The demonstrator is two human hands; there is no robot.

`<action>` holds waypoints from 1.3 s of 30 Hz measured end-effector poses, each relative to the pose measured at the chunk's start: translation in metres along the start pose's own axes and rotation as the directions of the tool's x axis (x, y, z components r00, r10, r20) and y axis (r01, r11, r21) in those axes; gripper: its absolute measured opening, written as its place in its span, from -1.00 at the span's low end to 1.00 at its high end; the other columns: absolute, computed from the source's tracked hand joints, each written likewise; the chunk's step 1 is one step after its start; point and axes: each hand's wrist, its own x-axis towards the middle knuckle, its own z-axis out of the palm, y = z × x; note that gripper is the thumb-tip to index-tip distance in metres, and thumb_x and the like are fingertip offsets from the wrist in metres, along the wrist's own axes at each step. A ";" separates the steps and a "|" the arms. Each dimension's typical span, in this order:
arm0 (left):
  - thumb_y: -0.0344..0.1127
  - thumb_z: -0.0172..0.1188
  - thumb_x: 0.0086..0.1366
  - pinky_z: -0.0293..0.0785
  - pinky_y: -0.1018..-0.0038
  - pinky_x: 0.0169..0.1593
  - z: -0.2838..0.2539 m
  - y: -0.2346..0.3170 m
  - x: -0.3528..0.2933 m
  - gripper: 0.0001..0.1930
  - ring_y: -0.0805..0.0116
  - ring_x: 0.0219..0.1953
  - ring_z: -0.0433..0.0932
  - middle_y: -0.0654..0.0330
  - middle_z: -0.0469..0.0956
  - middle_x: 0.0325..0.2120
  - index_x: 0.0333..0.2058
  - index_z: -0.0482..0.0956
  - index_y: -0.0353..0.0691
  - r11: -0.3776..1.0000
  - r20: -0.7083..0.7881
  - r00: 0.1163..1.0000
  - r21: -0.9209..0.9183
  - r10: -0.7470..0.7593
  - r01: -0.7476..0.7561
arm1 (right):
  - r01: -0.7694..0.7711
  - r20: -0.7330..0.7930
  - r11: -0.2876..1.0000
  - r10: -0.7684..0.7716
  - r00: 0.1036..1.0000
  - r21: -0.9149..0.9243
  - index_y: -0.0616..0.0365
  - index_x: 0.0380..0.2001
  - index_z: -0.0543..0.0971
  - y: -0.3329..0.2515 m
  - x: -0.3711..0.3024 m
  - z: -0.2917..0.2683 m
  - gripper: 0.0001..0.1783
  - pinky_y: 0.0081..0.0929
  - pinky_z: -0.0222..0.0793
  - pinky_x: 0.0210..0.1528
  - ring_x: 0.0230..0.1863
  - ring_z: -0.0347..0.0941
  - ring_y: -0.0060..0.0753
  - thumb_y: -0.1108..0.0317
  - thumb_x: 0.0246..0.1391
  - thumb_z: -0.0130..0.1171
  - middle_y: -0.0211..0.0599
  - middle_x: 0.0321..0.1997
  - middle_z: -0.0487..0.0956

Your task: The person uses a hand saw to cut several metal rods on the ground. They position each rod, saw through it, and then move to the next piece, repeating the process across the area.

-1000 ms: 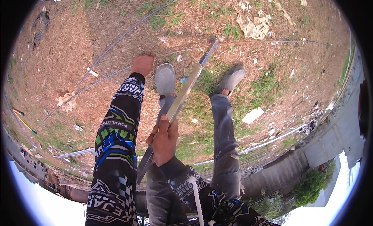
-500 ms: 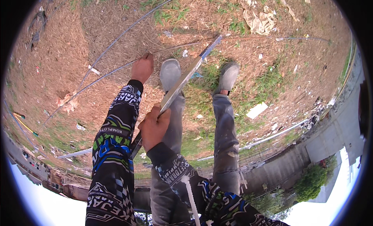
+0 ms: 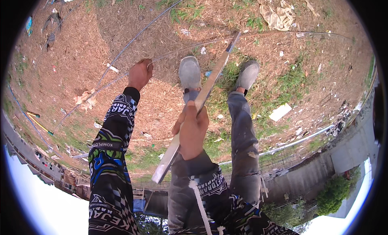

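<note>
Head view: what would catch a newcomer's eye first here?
Probably the long, pale bar, slanting through the middle of the view in the right hand. Next, the left hand, left of centre, is closed on a thin wire that runs across the straw-littered ground. The two grey shoes stand out too, one on either side of the bar's upper part.

Right fingers (image 3: 190,112) hide part of the bar (image 3: 212,80); left fingers (image 3: 149,68) — some cord (image 3: 178,52); left sleeve (image 3: 107,166) cut off below.

hands (image 3: 194,132) wider apart sideways, bar (image 3: 211,85) shifted right, lower end clear of left sleeve (image 3: 109,166)
</note>
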 end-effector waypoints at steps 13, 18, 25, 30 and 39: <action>-0.31 0.12 0.19 0.39 0.11 0.06 0.091 0.113 0.068 -0.69 0.01 0.00 0.47 0.03 0.53 -0.12 -0.07 0.53 -0.18 0.992 -0.108 0.990 0.099 0.093 -0.082 | 0.001 -0.006 0.982 -0.002 1.000 -0.189 0.23 -0.07 0.36 -0.140 -0.025 -0.225 -0.62 -0.63 0.13 -0.75 -0.77 0.20 -0.61 0.09 0.36 -0.12 -0.49 -0.65 0.26; -0.35 0.11 0.18 0.34 0.12 0.12 0.124 0.140 0.099 -0.73 0.06 0.05 0.46 0.06 0.54 -0.08 -0.12 0.56 -0.15 0.969 -0.129 0.991 0.248 0.027 0.005 | -0.219 -0.008 0.975 0.219 0.976 0.041 0.17 -0.08 0.42 -0.129 0.029 -0.252 -0.55 -0.58 0.15 -0.70 -0.75 0.22 -0.60 -0.03 0.27 0.01 -0.51 -0.61 0.31; -0.37 0.05 0.26 0.46 0.06 -0.18 0.089 0.151 0.077 -0.87 -0.14 -0.22 0.54 -0.05 0.56 -0.30 -0.22 0.43 -0.21 0.992 0.001 0.999 0.118 0.049 -0.049 | -0.337 -0.100 0.925 0.324 0.941 -0.174 0.16 -0.13 0.46 -0.137 0.041 -0.279 -0.65 -0.52 0.28 -0.61 -0.64 0.30 -0.58 0.08 0.27 0.03 -0.46 -0.51 0.38; -0.38 0.01 0.29 0.44 0.06 -0.25 0.048 0.174 0.044 -0.89 -0.17 -0.30 0.54 -0.08 0.56 -0.36 -0.22 0.44 -0.20 0.994 -0.066 0.994 0.071 0.086 -0.081 | -0.241 -0.021 0.960 0.241 0.970 -0.142 0.16 -0.26 0.47 -0.166 0.048 -0.297 -0.64 -0.57 0.20 -0.70 -0.70 0.25 -0.62 0.04 0.25 0.05 -0.50 -0.59 0.33; -0.37 -0.02 0.32 0.45 0.05 -0.20 0.009 0.210 -0.002 -0.78 -0.16 -0.25 0.53 -0.09 0.55 -0.29 -0.09 0.45 -0.21 0.995 -0.165 0.983 0.071 0.086 -0.075 | 0.171 -0.089 0.925 -0.213 0.973 -0.340 0.20 -0.35 0.41 -0.216 0.100 -0.326 -0.66 -0.52 0.14 -0.75 -0.77 0.24 -0.62 0.11 0.24 0.10 -0.46 -0.66 0.34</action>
